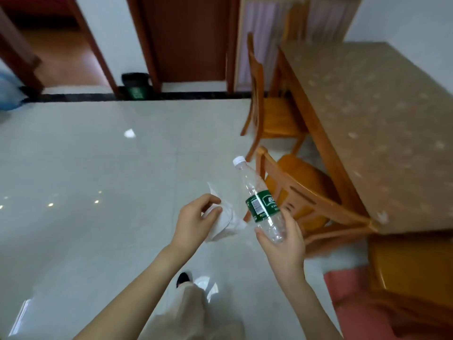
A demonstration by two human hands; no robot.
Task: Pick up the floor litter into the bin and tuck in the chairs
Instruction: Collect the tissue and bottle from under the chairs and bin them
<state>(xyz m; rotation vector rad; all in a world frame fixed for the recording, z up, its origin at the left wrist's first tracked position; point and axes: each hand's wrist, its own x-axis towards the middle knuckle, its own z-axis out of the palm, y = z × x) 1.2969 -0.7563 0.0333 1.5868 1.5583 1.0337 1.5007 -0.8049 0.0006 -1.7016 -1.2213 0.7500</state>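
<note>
Hands: left hand (194,224) grips white litter (229,223); right hand (284,244) grips bottle (259,200).
Remaining: floor scrap (129,133); nothing binned, bin (135,85) well apart; chairs (301,190) seem untucked.

Clear plastic water bottle (260,201) with glossy green label and white cap; thin white paper cup (221,223); glossy, reflective pale floor tiles (98,168); varnished orange wooden chairs (297,190); matt speckled tabletop (367,123)
</note>
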